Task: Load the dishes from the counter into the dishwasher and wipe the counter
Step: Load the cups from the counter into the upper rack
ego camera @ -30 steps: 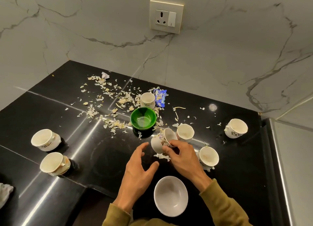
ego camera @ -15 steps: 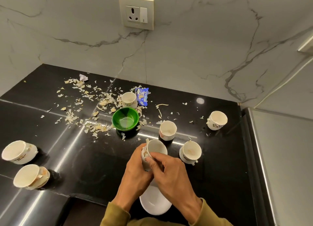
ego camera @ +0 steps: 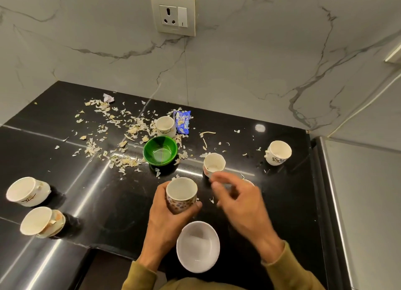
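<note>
Right hand [ego camera: 236, 199] released cup [ego camera: 181, 195]; left hand [ego camera: 167, 216] grips alone.

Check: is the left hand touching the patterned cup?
Touching. The head view shows the left hand wrapped round the patterned cup, thumb on one side, fingers on the other.

— What is the person wearing, from where you stand?

— An olive-green top with long sleeves. The left sleeve [ego camera: 141, 275] ends in a ribbed cuff at the wrist, and the right sleeve [ego camera: 290, 270] does the same.

— Anything on the hands?

— No gloves. The left hand [ego camera: 165, 220] is bare, no ring or watch that I can see. The right hand [ego camera: 240, 205] is blurred, so its fingers [ego camera: 219, 179] show no detail.
</note>
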A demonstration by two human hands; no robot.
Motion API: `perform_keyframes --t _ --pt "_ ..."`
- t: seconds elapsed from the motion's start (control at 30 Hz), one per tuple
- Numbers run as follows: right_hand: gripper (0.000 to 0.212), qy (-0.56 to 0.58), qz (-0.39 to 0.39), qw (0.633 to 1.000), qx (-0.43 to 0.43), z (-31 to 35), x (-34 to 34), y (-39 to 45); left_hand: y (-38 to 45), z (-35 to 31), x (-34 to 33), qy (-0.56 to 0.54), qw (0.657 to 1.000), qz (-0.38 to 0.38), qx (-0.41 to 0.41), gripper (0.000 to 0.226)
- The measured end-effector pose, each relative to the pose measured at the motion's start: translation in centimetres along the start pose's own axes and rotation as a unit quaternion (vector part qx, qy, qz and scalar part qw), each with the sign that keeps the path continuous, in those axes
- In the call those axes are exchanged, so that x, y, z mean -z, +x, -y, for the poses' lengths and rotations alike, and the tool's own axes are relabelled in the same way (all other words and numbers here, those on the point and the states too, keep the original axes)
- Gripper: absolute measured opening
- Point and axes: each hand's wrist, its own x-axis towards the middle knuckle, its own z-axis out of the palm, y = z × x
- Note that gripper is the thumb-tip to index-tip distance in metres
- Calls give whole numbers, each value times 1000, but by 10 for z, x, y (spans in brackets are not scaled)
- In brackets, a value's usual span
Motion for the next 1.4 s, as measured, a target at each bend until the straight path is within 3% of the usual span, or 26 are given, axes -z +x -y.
perform_keyframes --t 0.1,0.2,0.47,0.73,0.9,0.93,1.0,1.1,1.23,1.3,1.4 --pt "40 -115 -28 988 -103 -39 33 16 1 -1 4 -4 1000 0 15 68" --pt "73 -214 37 958 -186 -72 47 18 0 -2 3 -11 1000 6 23 68" --pt "94 -199 76 957 -194 -103 20 11 1 -9 -8 -17 999 26 18 63" --pt "94 -190 141 965 -116 -92 0 21 2 -9 -8 -13 999 27 24 67" --pt "93 -151 260 949 -98 -83 -3 30 1 -11 -5 -19 999 26 19 67" --pt "86 -130 259 952 -99 -82 -2 35 1 -11 -3 -22 999 25 19 66" --pt "65 -103 185 973 -96 -82 3 48 -1 -11 -1 -26 999 22 19 62" --pt "45 -174 81 981 6 -86 8 72 -3 -10 0 -32 999 13 22 62" --pt "64 -273 172 943 88 -91 -4 100 -4 -14 -3 -40 999 15 23 61" --pt "71 -294 222 927 70 -94 -12 111 -4 -16 -3 -42 999 18 19 61" --pt "79 -253 224 941 24 -98 -21 122 -4 -16 -2 -46 999 20 16 68"
